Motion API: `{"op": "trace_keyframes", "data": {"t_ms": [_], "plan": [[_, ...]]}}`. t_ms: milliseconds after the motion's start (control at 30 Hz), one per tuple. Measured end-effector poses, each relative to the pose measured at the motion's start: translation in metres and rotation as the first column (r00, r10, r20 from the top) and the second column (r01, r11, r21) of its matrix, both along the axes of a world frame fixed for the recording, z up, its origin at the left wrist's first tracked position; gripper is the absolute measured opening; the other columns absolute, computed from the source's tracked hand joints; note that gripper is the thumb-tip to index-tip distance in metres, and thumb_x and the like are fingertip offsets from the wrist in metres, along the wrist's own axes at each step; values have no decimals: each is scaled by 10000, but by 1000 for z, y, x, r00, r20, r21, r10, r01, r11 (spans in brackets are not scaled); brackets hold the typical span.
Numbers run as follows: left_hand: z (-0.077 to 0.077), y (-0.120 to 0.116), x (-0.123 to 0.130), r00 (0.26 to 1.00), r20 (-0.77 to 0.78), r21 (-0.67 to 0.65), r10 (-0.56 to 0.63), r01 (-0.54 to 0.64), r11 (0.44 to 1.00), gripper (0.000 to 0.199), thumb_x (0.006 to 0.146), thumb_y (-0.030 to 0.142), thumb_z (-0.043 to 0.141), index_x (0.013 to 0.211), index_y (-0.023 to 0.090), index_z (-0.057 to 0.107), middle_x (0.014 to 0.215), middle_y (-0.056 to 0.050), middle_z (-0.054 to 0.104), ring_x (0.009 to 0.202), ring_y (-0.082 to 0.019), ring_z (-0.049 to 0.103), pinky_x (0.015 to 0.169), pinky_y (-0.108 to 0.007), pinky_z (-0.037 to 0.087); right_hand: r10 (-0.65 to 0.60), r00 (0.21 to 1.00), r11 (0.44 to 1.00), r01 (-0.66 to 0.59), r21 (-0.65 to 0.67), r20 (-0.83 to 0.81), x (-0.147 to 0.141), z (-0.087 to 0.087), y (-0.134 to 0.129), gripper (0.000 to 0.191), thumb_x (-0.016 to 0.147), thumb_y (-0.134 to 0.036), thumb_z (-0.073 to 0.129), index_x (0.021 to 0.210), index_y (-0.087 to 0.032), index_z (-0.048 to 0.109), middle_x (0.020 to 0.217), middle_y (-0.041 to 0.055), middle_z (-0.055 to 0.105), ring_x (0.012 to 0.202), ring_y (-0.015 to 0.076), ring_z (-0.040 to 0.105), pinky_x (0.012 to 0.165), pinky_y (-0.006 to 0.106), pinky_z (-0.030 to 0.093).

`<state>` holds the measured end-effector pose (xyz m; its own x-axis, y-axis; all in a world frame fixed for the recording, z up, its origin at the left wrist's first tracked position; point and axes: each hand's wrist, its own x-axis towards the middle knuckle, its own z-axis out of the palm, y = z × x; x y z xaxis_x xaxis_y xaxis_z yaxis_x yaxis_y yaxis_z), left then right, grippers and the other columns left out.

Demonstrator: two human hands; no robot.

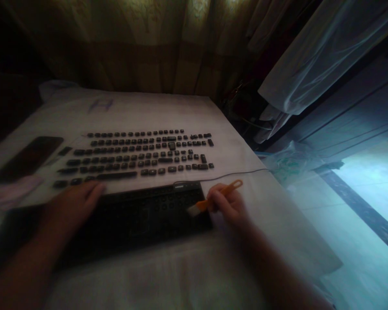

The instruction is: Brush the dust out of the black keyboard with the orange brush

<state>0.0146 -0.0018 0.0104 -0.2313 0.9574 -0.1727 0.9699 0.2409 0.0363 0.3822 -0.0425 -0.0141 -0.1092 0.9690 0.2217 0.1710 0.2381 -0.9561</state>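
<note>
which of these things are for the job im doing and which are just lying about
Seemingly in use:
brush, in your right hand
keyboard, by your left hand
loose keys, in rows

Probably just lying about:
dark flat object
pink item, blurred
plastic bag

Left hand lies on the keyboard; right hand holds an orange brush, bristles over its right end. Loose keys lie in rows beyond on the worktop.
</note>
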Motion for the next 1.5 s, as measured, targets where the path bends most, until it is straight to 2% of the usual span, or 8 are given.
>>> {"op": "trace_keyframes", "data": {"t_ms": [133, 333, 567, 733, 833, 1100, 1367, 1500], "plan": [[1, 0, 2, 1000, -4, 12, -4, 4, 1000, 472, 957, 427, 359, 1161, 190, 712, 1143, -129, 742, 966, -317, 689, 775, -391, 516, -98, 993, 993, 94, 71, 59, 6, -2, 2, 301, 979, -353, 517, 745, -201, 631, 559, -19, 590, 471, 118, 547, 454, 229, 422], [-5, 0, -3, 1000, -12, 12, -12, 12, 1000, 480, 965, 447, 349, 1191, 196, 690, 1165, -118, 730, 992, -305, 677, 805, -386, 502, -11, 980, 994, -11, 112, 199, 6, -5, 3, 286, 966, -283, 499, 718, -193, 611, 608, -6, 604, 518, 115, 568, 506, 239, 437], [-5, 0, -4, 1000, 5, 2, 1, -1, 1000, 503, 952, 458, 334, 1195, 199, 691, 1152, -117, 731, 966, -305, 675, 780, -377, 494, 27, 998, 999, -25, -30, 60, -1, -1, 1, 298, 938, -353, 539, 700, -189, 613, 542, -14, 589, 466, 107, 541, 452, 223, 415], [-6, 0, -3, 1000, 7, 35, -6, 6, 999, 508, 942, 458, 344, 1174, 190, 708, 1140, -126, 736, 955, -316, 677, 780, -398, 503, -211, 971, 977, 204, -67, -110, 1, 7, 4, 333, 905, -466, 598, 721, -192, 642, 484, -33, 580, 409, 101, 502, 409, 214, 398], [-6, 1, -5, 1000, 12, 28, 1, -2, 1000, 495, 939, 452, 362, 1181, 192, 708, 1139, -122, 739, 942, -317, 682, 769, -401, 508, -262, 956, 963, 249, -107, -134, 2, 10, 8, 334, 856, -503, 665, 748, -188, 677, 508, -28, 603, 420, 97, 503, 409, 209, 388], [-6, -1, -5, 999, 28, 65, -43, 41, 997, 429, 952, 414, 381, 1095, 203, 726, 1065, -109, 752, 921, -292, 692, 747, -371, 510, -53, 937, 928, -82, -363, -346, 4, 2, 12, 387, 769, -567, 747, 800, -184, 701, 547, -18, 607, 463, 107, 521, 442, 221, 396], [-5, -3, -2, 997, 19, 50, -72, 71, 996, 408, 986, 364, 352, 1107, 199, 705, 1137, -109, 740, 1002, -274, 689, 817, -351, 495, -36, 904, 872, -180, -455, -425, 7, -6, 13, 351, 686, -451, 857, 868, -196, 699, 601, -28, 617, 510, 100, 523, 483, 215, 385], [-4, -3, -1, 996, 19, 54, -90, 89, 995, 397, 984, 361, 366, 1098, 196, 709, 1129, -117, 744, 998, -288, 694, 800, -360, 497, -40, 932, 881, -137, -452, -359, 8, -9, 18, 432, 678, -538, 842, 899, -207, 674, 655, -14, 660, 529, 119, 577, 490, 230, 421]]}}
